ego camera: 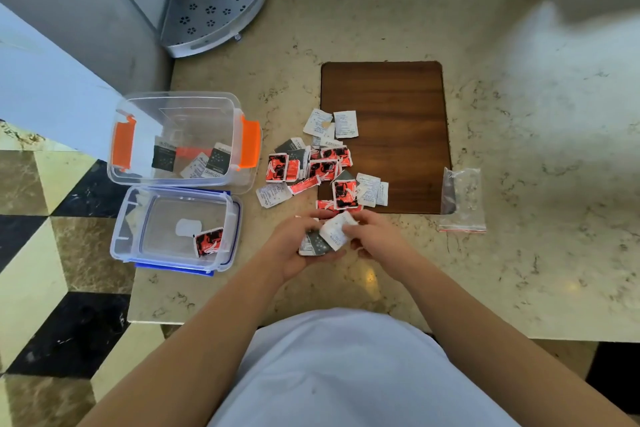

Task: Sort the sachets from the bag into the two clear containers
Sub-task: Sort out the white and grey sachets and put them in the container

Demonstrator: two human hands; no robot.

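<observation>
A pile of red-black and grey-white sachets (323,165) lies on the counter, partly on a wooden board. My left hand (294,250) cups a small stack of grey sachets (317,244). My right hand (375,236) pinches a white sachet (335,229) on top of that stack. The orange-clipped clear container (239,104) at the far left holds a few grey and white sachets. The blue-rimmed clear container (117,236) in front of it holds one red sachet (207,241). The clear zip bag (462,199) lies flat to the right.
The wooden board (398,94) sits on the marble counter (519,114) behind the pile. A metal corner shelf (211,10) stands at the back left. The counter's left edge runs just beside the containers, with tiled floor (52,253) below.
</observation>
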